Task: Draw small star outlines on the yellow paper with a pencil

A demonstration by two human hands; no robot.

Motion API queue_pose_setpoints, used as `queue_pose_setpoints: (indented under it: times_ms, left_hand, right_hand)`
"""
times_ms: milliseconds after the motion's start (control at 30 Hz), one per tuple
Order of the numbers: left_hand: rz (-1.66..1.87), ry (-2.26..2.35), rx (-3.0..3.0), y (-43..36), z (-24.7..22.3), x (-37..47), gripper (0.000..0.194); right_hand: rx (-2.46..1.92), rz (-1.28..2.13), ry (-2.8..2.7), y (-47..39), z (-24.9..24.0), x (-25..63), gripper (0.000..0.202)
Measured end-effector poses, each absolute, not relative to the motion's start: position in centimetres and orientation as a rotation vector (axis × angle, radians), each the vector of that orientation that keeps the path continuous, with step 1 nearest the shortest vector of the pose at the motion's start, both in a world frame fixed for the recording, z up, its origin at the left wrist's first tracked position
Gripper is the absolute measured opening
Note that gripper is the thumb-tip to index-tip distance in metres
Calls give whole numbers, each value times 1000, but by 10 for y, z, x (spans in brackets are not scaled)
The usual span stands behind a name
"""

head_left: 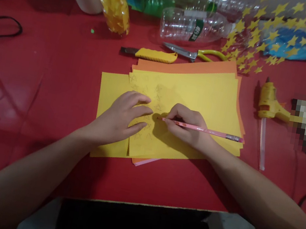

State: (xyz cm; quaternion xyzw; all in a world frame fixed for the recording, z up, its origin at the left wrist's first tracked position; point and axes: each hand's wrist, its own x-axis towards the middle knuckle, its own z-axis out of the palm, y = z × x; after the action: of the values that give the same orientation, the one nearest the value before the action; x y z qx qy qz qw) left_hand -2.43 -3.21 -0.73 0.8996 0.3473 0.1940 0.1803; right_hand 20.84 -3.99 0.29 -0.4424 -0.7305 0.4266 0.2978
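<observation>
Right hand [188,126] pinches pink pencil [202,130], tip on top yellow sheet [200,95] among small pencilled triangles. Left hand [124,117] flat, fingers spread, pinning sheet. Risk: loose stacked sheets slide on red table [45,71] if left-hand pressure eases, skewing lines.

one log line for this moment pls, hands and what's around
left hand: flat on yellow paper | right hand: grip on pink pencil, tip on paper | behind: utility knife, scissors | right: glue gun
</observation>
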Motion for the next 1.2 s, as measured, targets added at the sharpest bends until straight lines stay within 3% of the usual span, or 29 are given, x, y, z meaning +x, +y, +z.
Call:
queue_pose_setpoints:
  times_ms: [1200]
  left_hand:
    - [571,964,2555,-32,-9,-24,25]
  right_hand:
    - [-1315,1073,-1870,-44,1,205,16]
